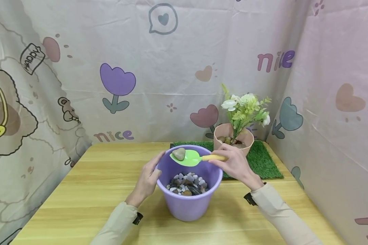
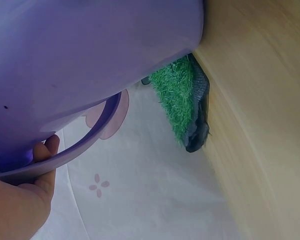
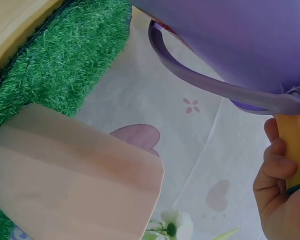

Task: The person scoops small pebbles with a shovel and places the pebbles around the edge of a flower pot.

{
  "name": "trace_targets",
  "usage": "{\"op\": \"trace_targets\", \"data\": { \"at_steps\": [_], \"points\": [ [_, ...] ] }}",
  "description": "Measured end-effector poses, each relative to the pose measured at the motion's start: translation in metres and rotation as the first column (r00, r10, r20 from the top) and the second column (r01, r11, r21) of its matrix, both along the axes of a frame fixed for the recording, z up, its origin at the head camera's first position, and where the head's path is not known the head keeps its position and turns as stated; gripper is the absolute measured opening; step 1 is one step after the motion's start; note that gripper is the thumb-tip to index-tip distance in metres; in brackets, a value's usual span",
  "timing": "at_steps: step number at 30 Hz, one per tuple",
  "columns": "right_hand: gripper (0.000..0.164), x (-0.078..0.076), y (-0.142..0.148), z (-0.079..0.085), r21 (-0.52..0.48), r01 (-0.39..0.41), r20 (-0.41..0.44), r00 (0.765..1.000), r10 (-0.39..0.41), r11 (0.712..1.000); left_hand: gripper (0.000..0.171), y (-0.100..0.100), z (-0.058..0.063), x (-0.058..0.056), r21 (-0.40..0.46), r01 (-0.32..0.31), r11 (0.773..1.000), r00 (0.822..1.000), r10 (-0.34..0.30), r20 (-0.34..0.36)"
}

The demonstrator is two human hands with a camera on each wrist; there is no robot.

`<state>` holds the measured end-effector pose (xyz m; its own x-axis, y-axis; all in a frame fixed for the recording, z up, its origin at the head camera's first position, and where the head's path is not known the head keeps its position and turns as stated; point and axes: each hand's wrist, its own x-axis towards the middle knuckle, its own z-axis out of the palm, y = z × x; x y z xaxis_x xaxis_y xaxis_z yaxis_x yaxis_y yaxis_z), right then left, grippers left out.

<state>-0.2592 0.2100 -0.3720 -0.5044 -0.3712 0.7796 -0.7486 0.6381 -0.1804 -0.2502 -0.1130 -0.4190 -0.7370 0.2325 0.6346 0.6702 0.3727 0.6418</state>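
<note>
A purple bucket point(image 1: 188, 208) stands upright on the table, holding a layer of pebbles point(image 1: 188, 183) in white, grey, black and brown. My left hand point(image 1: 145, 178) grips its left rim. In the left wrist view, the fingers curl by the rim and the bucket's handle point(image 2: 92, 139). My right hand point(image 1: 235, 164) grips the yellow handle of a small trowel point(image 1: 192, 158), and its fingers wrap that handle point(image 3: 293, 145) in the right wrist view. The green blade is held over the bucket's opening. On it lies one larger grey-beige stone point(image 1: 179, 154).
Behind the bucket to the right, a pink faceted flowerpot point(image 1: 248, 140) stands on a green artificial grass mat point(image 1: 265, 163). It holds stones and artificial white flowers point(image 1: 246, 102). The wooden table point(image 1: 89, 190) is enclosed by printed cloth point(image 1: 178, 85) at the back and sides.
</note>
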Motion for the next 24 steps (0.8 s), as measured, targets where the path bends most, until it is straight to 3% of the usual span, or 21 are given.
{"op": "trace_targets", "data": {
  "at_steps": [4, 11, 24],
  "points": [
    [0.021, 0.001, 0.002, -0.001, -0.018, 0.004, -0.048, 0.999, -0.005, 1.0, 0.063, 0.0, 0.002, 0.0, 0.002, 0.002, 1.0, 1.0, -0.002, 0.009],
    [0.022, 0.009, 0.01, 0.0, -0.023, 0.027, 0.011, 1.0, -0.027, 0.999, 0.064, 0.0, 0.001, 0.001, -0.002, 0.004, 1.0, 1.0, -0.004, 0.017],
    [0.026, 0.014, 0.045, 0.005, -0.108, 0.097, -0.019, 0.995, -0.099, 0.989, 0.065, 0.001, -0.002, 0.0, 0.006, 0.002, 1.0, 1.0, -0.002, 0.007]
  ]
}}
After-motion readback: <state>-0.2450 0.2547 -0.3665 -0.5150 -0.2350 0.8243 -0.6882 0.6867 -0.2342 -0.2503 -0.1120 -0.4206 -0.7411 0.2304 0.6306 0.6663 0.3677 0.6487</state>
